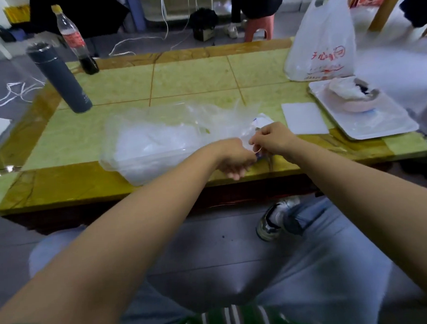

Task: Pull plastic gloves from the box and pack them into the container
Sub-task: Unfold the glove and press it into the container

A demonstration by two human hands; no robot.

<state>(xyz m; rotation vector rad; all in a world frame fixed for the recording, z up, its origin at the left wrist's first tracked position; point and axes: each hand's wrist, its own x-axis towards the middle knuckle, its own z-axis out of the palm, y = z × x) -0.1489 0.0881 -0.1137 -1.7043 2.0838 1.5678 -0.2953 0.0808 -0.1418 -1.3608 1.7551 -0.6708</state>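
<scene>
Hands: our left hand (234, 159) and right hand (272, 139) pinch small white-blue glove box (262, 119); long clear plastic container (153, 149) lies crosswise beside it.

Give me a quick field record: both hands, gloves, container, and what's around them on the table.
left hand: grips the glove box, fingers curled
right hand: pinches a clear plastic glove at the box
glove box: white with blue print, mostly hidden by the hands, at the container's right end
container: clear plastic, lid open, whitish gloves piled inside
table: green tiled top
far left: dark flask, cola bottle
far right: white bag, white tray with a bowl
</scene>
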